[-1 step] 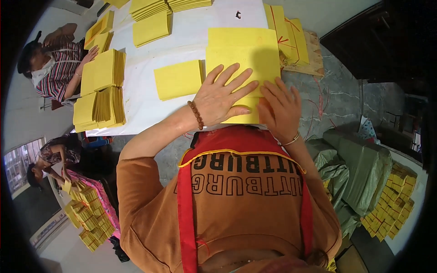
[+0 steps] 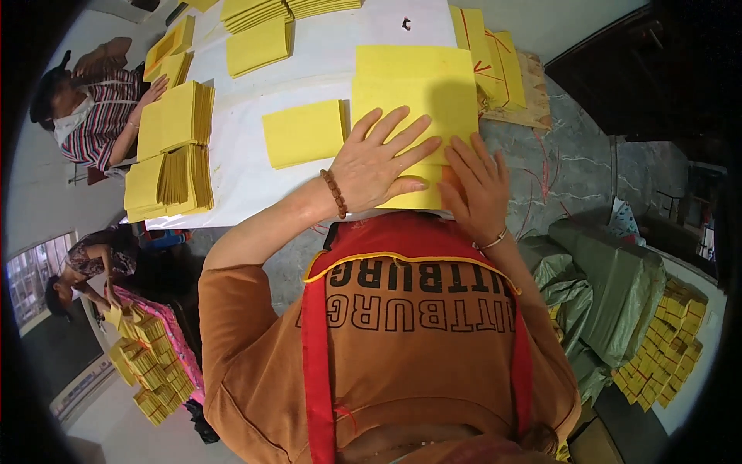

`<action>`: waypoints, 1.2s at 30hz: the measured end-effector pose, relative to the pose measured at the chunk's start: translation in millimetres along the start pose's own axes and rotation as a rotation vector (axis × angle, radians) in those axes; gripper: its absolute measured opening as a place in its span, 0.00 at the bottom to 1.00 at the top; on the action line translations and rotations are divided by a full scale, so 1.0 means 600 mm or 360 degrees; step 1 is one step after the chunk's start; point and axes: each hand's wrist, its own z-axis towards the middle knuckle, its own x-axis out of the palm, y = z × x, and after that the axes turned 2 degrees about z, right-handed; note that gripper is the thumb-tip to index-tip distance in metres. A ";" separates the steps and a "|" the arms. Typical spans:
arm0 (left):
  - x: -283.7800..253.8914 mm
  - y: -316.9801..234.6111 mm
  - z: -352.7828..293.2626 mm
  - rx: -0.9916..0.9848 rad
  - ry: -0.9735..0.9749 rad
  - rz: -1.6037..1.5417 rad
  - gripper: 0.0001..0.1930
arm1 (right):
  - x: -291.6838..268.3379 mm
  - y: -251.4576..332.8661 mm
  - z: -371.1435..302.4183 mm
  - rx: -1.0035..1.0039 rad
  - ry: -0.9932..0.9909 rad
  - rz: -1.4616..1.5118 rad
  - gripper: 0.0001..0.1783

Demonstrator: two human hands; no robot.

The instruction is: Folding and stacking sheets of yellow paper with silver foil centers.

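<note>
Large yellow paper sheets (image 2: 413, 66) lie at the near right of the white-covered table, with a crease across their upper part and a shadow on them. My left hand (image 2: 385, 158) rests flat on the paper, fingers spread. By the paper's lower right edge is my right hand (image 2: 475, 182), its fingers stretched out and touching the sheet. A bit of orange shows beside its thumb; what that is I cannot tell. Just left of the sheets lies a smaller yellow folded paper piece (image 2: 304, 134). Neither hand grips anything that I can see.
Yellow paper stacks (image 2: 174, 120) line the table's (image 2: 247, 182) left side, more at the far end. Red-tied bundles (image 2: 502, 73) sit beyond its right edge. A person in stripes (image 2: 97, 124) is at the left; another bends over bundles (image 2: 154, 359). Green-wrapped bales (image 2: 610, 286) stand at right.
</note>
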 end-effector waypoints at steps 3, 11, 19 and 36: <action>0.004 0.000 0.006 0.0041 -0.0103 0.0025 0.28 | -0.002 -0.001 -0.011 0.0023 0.0286 -0.0038 0.23; 0.009 -0.026 0.033 -0.0086 -0.0386 0.0523 0.28 | 0.006 -0.020 -0.023 0.0453 0.0252 0.1125 0.25; -0.052 0.069 -0.030 -0.0156 -0.1123 0.0094 0.24 | 0.015 -0.035 -0.024 0.0670 -0.0206 0.1356 0.22; 0.184 0.161 -0.218 -0.0641 -0.0323 0.0320 0.24 | 0.032 -0.039 -0.029 0.0675 -0.0076 0.1091 0.18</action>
